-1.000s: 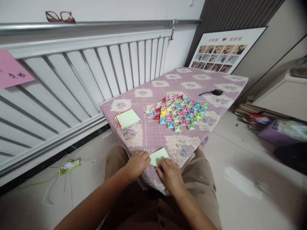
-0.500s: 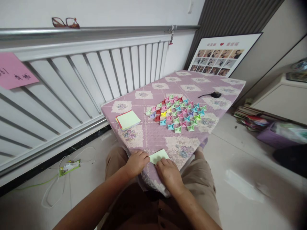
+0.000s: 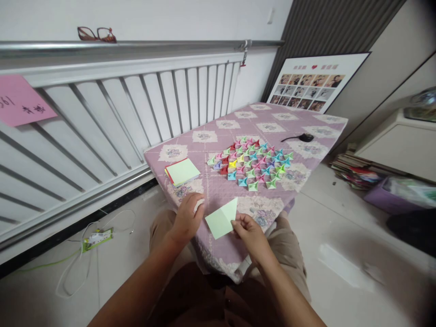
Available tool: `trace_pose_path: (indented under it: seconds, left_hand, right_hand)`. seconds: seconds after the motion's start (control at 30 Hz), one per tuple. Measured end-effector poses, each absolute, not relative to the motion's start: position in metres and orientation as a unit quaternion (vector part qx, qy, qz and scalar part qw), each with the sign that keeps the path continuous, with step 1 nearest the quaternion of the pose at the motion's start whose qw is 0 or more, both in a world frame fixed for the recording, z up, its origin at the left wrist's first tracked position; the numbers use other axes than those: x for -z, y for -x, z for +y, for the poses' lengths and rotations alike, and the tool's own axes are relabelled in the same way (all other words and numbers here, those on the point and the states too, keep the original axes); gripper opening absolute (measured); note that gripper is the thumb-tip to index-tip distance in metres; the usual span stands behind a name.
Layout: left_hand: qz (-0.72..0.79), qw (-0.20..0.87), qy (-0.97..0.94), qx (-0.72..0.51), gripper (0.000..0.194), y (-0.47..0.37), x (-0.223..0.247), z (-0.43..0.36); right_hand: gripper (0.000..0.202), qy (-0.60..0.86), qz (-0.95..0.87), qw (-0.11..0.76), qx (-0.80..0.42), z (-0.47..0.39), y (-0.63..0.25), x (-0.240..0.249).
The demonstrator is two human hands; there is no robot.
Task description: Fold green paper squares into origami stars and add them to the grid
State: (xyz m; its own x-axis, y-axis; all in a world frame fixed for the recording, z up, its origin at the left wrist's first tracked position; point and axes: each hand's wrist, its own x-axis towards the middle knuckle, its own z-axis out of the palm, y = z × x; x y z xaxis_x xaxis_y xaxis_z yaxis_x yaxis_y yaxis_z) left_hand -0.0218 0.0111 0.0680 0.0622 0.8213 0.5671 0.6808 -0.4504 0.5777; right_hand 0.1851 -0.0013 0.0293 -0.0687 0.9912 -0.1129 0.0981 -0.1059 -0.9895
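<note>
A pale green square of paper (image 3: pixel 220 219), marked by a crease, is pinched at its right edge by my right hand (image 3: pixel 249 231). To the left of the paper, my left hand (image 3: pixel 189 215) is apart from it, fingers curved and spread a little, with nothing visible in them. Beyond my left hand lies a stack of coloured paper sheets (image 3: pixel 184 172), a pale green one on top. Farther along the table, many small folded paper shapes (image 3: pixel 250 163) in green, pink, red, blue and yellow stand in rows.
A purple flowered cloth covers the table (image 3: pixel 214 193). A black object with a thin tail (image 3: pixel 305 137) lies at the right. The white radiator (image 3: pixel 136 102) runs along the left, with glasses (image 3: pixel 96 34) on the pipe above. A photo board (image 3: pixel 311 86) leans at the back.
The paper has opened out from its fold and is lifted by my right hand. My left hand has let go and moved left and away from me.
</note>
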Motion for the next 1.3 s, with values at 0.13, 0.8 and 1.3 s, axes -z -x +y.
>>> trace_pose_path:
  seconds: [0.13, 0.8, 1.3]
  left_hand:
    - [0.495, 0.115, -0.772, -0.381, 0.022, 0.013, -0.043, -0.006]
    - [0.535, 0.107, -0.829, -0.126, 0.03, -0.028, -0.008, -0.02]
    - [0.51, 0.077, -0.856, -0.009, 0.028, -0.039, -0.026, -0.015]
  right_hand:
    - [0.037, 0.563, -0.437, 0.429, -0.555, 0.003, -0.19, -0.007]
    - [0.016, 0.56, -0.804, 0.177, -0.096, 0.003, -0.21, 0.0]
    - [0.028, 0.476, -0.848, 0.172, -0.156, 0.005, -0.224, -0.006]
